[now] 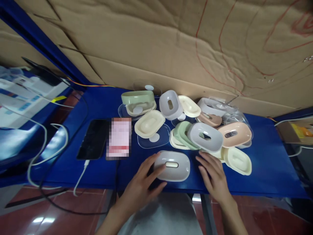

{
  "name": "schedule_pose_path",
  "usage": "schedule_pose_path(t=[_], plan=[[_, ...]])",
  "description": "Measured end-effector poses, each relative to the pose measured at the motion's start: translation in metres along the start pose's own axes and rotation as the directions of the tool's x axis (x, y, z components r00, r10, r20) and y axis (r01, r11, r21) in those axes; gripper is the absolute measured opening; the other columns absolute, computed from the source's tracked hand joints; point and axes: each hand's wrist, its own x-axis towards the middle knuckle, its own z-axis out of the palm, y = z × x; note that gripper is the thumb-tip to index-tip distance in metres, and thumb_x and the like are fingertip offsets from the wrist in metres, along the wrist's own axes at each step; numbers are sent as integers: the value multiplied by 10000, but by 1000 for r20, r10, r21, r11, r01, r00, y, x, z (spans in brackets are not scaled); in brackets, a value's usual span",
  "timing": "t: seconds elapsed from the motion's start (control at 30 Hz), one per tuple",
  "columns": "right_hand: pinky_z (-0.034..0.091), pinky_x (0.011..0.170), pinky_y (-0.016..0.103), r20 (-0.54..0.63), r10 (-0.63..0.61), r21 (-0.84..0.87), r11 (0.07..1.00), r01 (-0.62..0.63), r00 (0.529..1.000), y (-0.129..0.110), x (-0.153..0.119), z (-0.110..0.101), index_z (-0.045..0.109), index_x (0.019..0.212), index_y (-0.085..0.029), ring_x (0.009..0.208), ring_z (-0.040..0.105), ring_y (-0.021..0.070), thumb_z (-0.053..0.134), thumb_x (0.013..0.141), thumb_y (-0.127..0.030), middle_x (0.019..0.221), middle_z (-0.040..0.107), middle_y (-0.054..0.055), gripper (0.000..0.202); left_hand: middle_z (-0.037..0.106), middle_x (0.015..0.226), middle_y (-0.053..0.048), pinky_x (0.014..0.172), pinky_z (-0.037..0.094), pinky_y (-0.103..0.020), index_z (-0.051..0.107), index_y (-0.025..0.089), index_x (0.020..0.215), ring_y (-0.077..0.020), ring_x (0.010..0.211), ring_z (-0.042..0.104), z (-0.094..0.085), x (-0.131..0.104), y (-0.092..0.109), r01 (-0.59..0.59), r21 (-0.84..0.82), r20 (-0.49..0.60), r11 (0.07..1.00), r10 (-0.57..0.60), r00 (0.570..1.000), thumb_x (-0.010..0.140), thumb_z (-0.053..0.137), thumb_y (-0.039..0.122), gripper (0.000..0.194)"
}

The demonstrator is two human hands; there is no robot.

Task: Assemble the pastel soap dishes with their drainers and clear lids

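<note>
A grey rounded plastic box (183,166) with a pale slot in its top lies near the table's front edge. My left hand (144,179) is around its left end. The index finger rests by the slot, and the thumb is along the near side. To the right of the box is my right hand (212,171), its fingers apart and holding nothing. Just beyond its fingertips lies a blue-grey slotted cover (207,138), leaning on a green slotted cover (182,132). A cream oval tray (238,160) with a raised middle lies to its right.
On the blue table (66,163) lie a black phone (93,139) and a phone with a lit screen (119,138). Behind are a peach cover (236,133), cream trays (149,124) and clear plastic lids (161,138). A cardboard wall (156,42) stands at the back; cables (45,140) hang left.
</note>
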Motion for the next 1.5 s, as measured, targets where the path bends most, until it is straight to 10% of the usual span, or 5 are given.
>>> schedule_pose_path(t=[0.6,0.77,1.03,1.17,1.5], plan=[[646,783,358,365,-191,-129,959,253,911,-49,156,48,765,1092,-209,1131,733,261,556,995,-31,1387,726,100,291,508,1560,-165,1139,573,-545,661,231,1262,-337,1447,531,0,-4,-1,0,-103,-14,995,-2,1000,980,779,243,306],[422,1263,548,231,-181,398,914,77,956,-41,138,8,685,1167,-252,1503,525,276,563,1100,-289,1391,712,60,143,513,1566,-166,1160,565,-530,659,220,1275,-334,1461,531,1,-5,-3,-13,-103,-4,995,13,1000,977,778,229,322],[565,508,257,321,469,788,350,-507,823,-39,42,8,621,1309,-287,592,686,139,396,1147,-418,965,762,20,306,294,1735,-196,1078,645,-495,267,342,1669,-311,1445,590,3,-7,-4,67,-182,-36,981,-75,997,987,779,282,855],[667,791,329,141,566,631,581,-515,812,-51,27,20,599,1450,-308,1051,774,221,486,1120,-405,1355,714,110,363,363,1716,-155,1107,622,-536,363,376,1654,-347,1480,554,2,-3,-3,25,-89,48,996,-21,999,1000,769,291,775],[465,1210,667,294,-53,56,998,38,954,-43,18,15,364,1692,-380,1634,308,407,694,1011,-511,1779,305,97,768,471,1640,-155,1130,605,-562,357,375,1673,-344,1461,577,6,-9,-9,116,-155,14,981,-115,993,994,770,373,795]])
